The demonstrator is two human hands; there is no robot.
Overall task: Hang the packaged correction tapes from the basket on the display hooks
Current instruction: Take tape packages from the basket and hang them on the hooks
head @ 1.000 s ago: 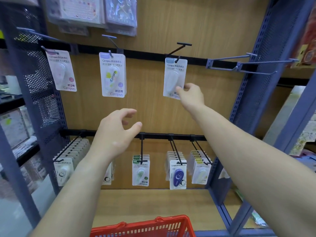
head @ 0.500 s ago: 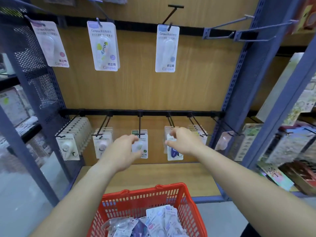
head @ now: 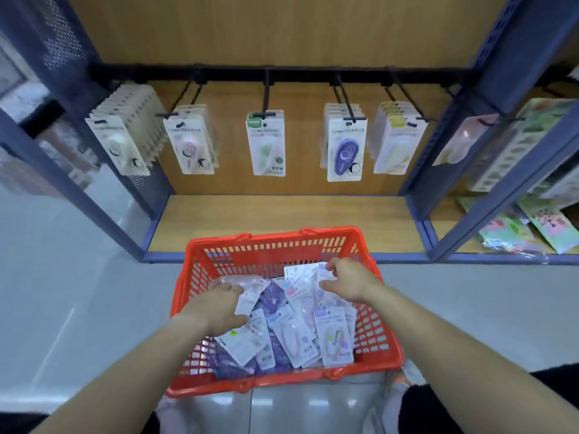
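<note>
Reaching down into a red basket with both hands. Set on the pale floor, far rim just short of the front edge of the wooden shelf. Inside, a loose heap of packaged correction tapes, overlapping at all angles, mostly white cards with a few purple ones underneath. Left hand at the left side of the heap, fingers spread over a clear blister and thumb lower down, with a white pack showing between them; touching it for certain, but cannot tell whether actually clamped on it. Right hand toward the far right corner of the basket, fingers curled down onto the top edges of the packs there, thumb pointing left across them; again cannot tell whether pinching one or only resting on them. Above the shelf, a black rail with display hooks sticking forward, each carrying hung packs: a thick cream row at the left end, then a pink-toned one, a green pack in the middle, a purple pack and a yellow-green row toward the right end. Blue metal uprights at either side of the bay.
</note>
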